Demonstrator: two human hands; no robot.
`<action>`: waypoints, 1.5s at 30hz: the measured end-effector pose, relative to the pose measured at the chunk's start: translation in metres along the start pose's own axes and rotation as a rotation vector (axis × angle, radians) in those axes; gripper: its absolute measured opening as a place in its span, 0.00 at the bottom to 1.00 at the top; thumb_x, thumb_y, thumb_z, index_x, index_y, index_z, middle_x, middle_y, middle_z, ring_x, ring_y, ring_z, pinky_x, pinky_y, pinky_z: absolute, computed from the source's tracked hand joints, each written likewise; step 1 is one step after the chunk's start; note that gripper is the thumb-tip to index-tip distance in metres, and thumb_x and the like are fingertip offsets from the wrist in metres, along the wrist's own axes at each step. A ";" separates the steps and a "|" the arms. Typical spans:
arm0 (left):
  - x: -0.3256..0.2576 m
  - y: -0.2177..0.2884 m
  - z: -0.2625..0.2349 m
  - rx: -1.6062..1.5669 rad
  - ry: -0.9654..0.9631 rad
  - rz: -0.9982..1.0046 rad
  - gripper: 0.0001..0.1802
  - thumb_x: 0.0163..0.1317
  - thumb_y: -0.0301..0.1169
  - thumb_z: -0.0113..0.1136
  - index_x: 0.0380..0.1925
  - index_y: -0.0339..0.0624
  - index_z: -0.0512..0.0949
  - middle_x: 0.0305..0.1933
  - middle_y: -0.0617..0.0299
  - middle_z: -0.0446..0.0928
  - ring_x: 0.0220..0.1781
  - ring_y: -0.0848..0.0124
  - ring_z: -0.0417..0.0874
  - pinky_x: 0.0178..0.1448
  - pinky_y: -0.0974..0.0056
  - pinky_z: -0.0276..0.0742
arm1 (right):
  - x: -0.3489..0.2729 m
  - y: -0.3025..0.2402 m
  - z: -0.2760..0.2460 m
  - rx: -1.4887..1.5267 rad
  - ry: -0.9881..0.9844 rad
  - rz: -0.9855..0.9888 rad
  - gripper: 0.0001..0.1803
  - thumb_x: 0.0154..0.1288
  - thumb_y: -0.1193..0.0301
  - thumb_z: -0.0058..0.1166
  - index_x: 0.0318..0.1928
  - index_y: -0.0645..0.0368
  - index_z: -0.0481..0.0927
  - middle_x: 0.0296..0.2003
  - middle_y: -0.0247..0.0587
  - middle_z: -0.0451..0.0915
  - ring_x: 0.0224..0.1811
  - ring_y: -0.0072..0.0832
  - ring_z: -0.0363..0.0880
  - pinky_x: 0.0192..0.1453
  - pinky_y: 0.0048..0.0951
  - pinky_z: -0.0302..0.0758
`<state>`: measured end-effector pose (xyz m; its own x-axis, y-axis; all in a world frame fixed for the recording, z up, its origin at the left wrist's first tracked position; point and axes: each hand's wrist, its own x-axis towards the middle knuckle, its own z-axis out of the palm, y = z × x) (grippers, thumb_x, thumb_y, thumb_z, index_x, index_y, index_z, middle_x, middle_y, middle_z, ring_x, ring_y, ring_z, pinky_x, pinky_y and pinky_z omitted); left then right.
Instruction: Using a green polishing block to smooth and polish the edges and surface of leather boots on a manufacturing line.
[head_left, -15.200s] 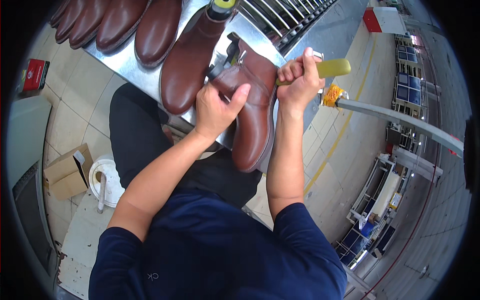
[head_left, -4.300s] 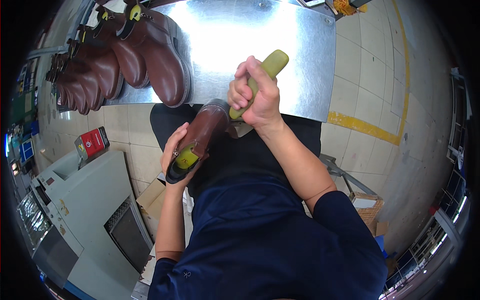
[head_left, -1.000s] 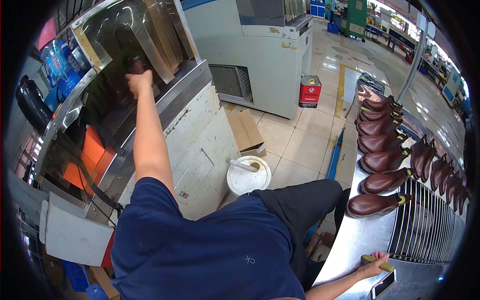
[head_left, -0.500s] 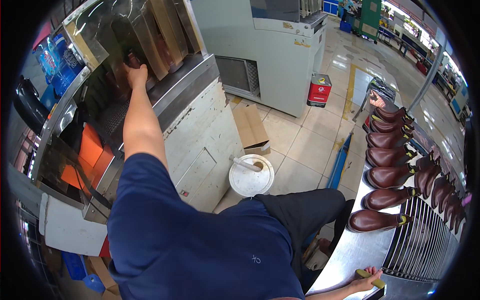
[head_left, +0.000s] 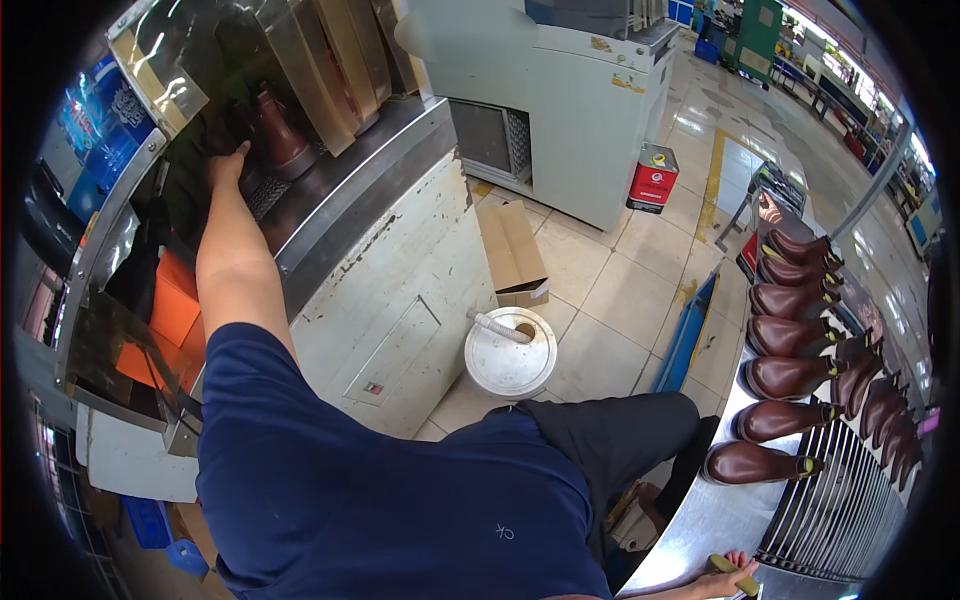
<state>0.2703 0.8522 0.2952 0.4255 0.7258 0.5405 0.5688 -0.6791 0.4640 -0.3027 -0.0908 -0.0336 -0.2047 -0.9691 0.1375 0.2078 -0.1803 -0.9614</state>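
My left hand point(head_left: 228, 165) reaches into the machine's chamber at the upper left. Its thumb points out to the right, while the other fingers are lost in the dark interior. Just right of it a brown leather boot point(head_left: 284, 138) stands upright on the metal ledge, apart from the hand. Low at the right, my right hand point(head_left: 738, 568) grips an olive-green tool handle point(head_left: 728, 574) over the metal bench; the tool's working end cannot be made out. Several brown boots point(head_left: 785, 377) lie in a row along the bench, toes toward me.
Stiff hanging strips point(head_left: 335, 80) partly screen the chamber. A white lidded bucket point(head_left: 505, 370) with a hose stands beside the machine's cabinet point(head_left: 400, 290). Behind it lies an open cardboard box point(head_left: 510, 250). A red can point(head_left: 652, 180) stands farther back. A wire rack point(head_left: 840, 500) adjoins the bench.
My left hand has moved left, away from the strips, and the boot beside them is now in plainer view. My right hand still holds the tool, slightly lower and left in the picture.
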 end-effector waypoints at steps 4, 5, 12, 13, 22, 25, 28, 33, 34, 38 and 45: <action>0.041 -0.033 0.029 -0.184 0.003 0.070 0.47 0.51 0.39 0.79 0.71 0.42 0.69 0.70 0.41 0.74 0.71 0.49 0.76 0.74 0.53 0.70 | -0.009 -0.009 0.006 -0.045 0.001 -0.027 0.29 0.62 0.55 0.69 0.40 0.71 0.73 0.24 0.57 0.80 0.26 0.42 0.81 0.37 0.42 0.85; 0.053 -0.048 0.028 -0.115 0.005 0.142 0.46 0.53 0.39 0.78 0.72 0.42 0.69 0.71 0.42 0.73 0.73 0.50 0.74 0.76 0.54 0.68 | -0.003 -0.008 0.005 -0.092 -0.027 0.081 0.32 0.61 0.54 0.70 0.48 0.72 0.74 0.31 0.61 0.82 0.30 0.46 0.84 0.38 0.46 0.87; 0.016 0.169 0.139 0.140 0.096 0.800 0.45 0.62 0.43 0.71 0.74 0.37 0.62 0.77 0.42 0.64 0.77 0.49 0.65 0.78 0.51 0.63 | 0.009 0.007 -0.059 0.053 0.158 0.279 0.26 0.74 0.54 0.54 0.64 0.56 0.80 0.50 0.46 0.82 0.49 0.39 0.81 0.52 0.42 0.82; -0.036 0.238 0.162 0.032 0.098 0.874 0.45 0.62 0.43 0.71 0.74 0.37 0.62 0.76 0.42 0.64 0.77 0.49 0.66 0.78 0.51 0.63 | 0.019 0.015 -0.052 -0.217 0.051 0.186 0.24 0.74 0.55 0.54 0.60 0.58 0.80 0.50 0.43 0.82 0.48 0.38 0.81 0.50 0.41 0.83; -0.434 0.386 0.147 -0.701 0.113 1.130 0.41 0.64 0.42 0.70 0.71 0.34 0.64 0.73 0.41 0.67 0.73 0.48 0.69 0.75 0.50 0.67 | 0.005 0.005 -0.015 0.027 0.104 0.093 0.22 0.73 0.62 0.63 0.52 0.70 0.77 0.37 0.48 0.82 0.31 0.27 0.81 0.36 0.26 0.80; -0.426 0.325 0.091 -0.808 0.208 1.015 0.40 0.65 0.42 0.69 0.70 0.33 0.65 0.72 0.40 0.67 0.72 0.47 0.70 0.74 0.50 0.68 | 0.003 0.002 -0.026 0.029 0.101 0.093 0.23 0.73 0.62 0.63 0.53 0.72 0.77 0.38 0.47 0.82 0.33 0.26 0.82 0.37 0.24 0.80; -0.406 0.263 0.029 -0.897 0.314 0.891 0.38 0.65 0.42 0.69 0.68 0.32 0.66 0.70 0.40 0.68 0.71 0.47 0.71 0.73 0.49 0.69 | 0.004 0.005 -0.029 -0.030 0.086 0.063 0.22 0.74 0.59 0.61 0.51 0.70 0.80 0.37 0.47 0.84 0.33 0.27 0.84 0.38 0.26 0.82; -0.379 0.236 -0.037 -1.068 0.462 0.705 0.36 0.66 0.41 0.68 0.67 0.31 0.67 0.68 0.39 0.70 0.69 0.46 0.73 0.72 0.49 0.71 | 0.011 0.003 -0.029 -0.052 0.060 0.095 0.21 0.74 0.61 0.61 0.51 0.69 0.82 0.38 0.45 0.85 0.34 0.24 0.83 0.40 0.25 0.81; -0.380 0.238 -0.047 -1.110 0.477 0.664 0.36 0.66 0.41 0.68 0.66 0.31 0.67 0.68 0.39 0.70 0.68 0.46 0.74 0.71 0.49 0.71 | 0.011 0.004 -0.032 -0.065 0.069 0.111 0.20 0.73 0.61 0.62 0.51 0.69 0.82 0.37 0.44 0.85 0.33 0.23 0.83 0.40 0.25 0.81; -0.641 0.282 -0.043 -1.135 -0.620 1.403 0.29 0.72 0.30 0.61 0.70 0.35 0.67 0.71 0.47 0.69 0.73 0.58 0.70 0.76 0.54 0.65 | 0.013 0.003 -0.025 -0.078 0.080 0.115 0.20 0.69 0.62 0.66 0.51 0.67 0.83 0.31 0.37 0.85 0.32 0.20 0.82 0.39 0.24 0.78; -0.944 0.347 -0.104 -1.155 -2.103 1.500 0.43 0.63 0.38 0.72 0.72 0.30 0.63 0.72 0.48 0.70 0.73 0.59 0.72 0.76 0.57 0.65 | 0.013 0.006 -0.027 -0.066 0.077 0.093 0.23 0.68 0.60 0.66 0.53 0.67 0.82 0.32 0.38 0.86 0.31 0.21 0.83 0.38 0.24 0.79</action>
<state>-0.0070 -0.0797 0.0188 0.0263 -0.9887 0.1477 -0.3748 0.1272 0.9183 -0.3294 -0.0998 -0.0438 -0.2606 -0.9650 0.0304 0.1667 -0.0760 -0.9831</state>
